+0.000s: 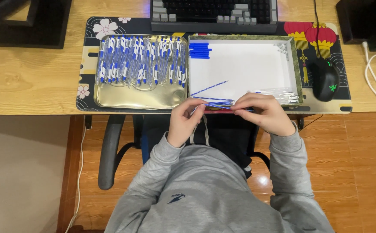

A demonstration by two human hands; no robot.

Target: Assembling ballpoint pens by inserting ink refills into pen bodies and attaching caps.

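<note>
Thin blue refills pinched in both grips at the near edge of the white tray — left hand and right hand closed on them. Beyond the left hand, gold tray of pens; blue caps further out — mouse right, on the tabletop.

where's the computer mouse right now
In the head view the black computer mouse sits on the right end of the desk mat, just right of the white tray.
</note>
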